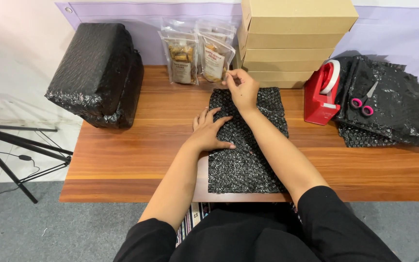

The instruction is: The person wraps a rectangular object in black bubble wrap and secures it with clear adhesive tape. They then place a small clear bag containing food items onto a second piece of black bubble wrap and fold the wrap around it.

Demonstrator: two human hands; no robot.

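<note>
A black bubble-wrap sheet [246, 155] lies flat on the wooden table [122, 155], in the middle of its near half, with its near edge reaching the table's front edge. The person's left hand [209, 132] rests palm-down on the sheet's left part, fingers spread and flat, grasping nothing, simply pressing on the wrap. The right hand [241, 88] is raised at the sheet's far edge, its fingers curled together near the top corner; whether they pinch the wrap's edge or the lower corner of a snack pouch just beyond cannot be told from this view.

Just behind the sheet stand clear snack pouches [197, 56] with labels, leaning against the wall at the back of the table. To their right rises a stack of flat cardboard boxes [294, 43], touching or nearly touching the sheet's far edge. Right of the boxes sits a red tape dispenser [320, 97] carrying a roll of white tape. Beside it lies a pile of more black bubble wrap [394, 106], on top of which rest scissors [364, 99] with pink handles. At the table's far left corner sits a large bundle wrapped in black bubble wrap [98, 73], partly overhanging the table's edge. A black tripod [10, 155] stands on the grey floor to the left of the table.
</note>
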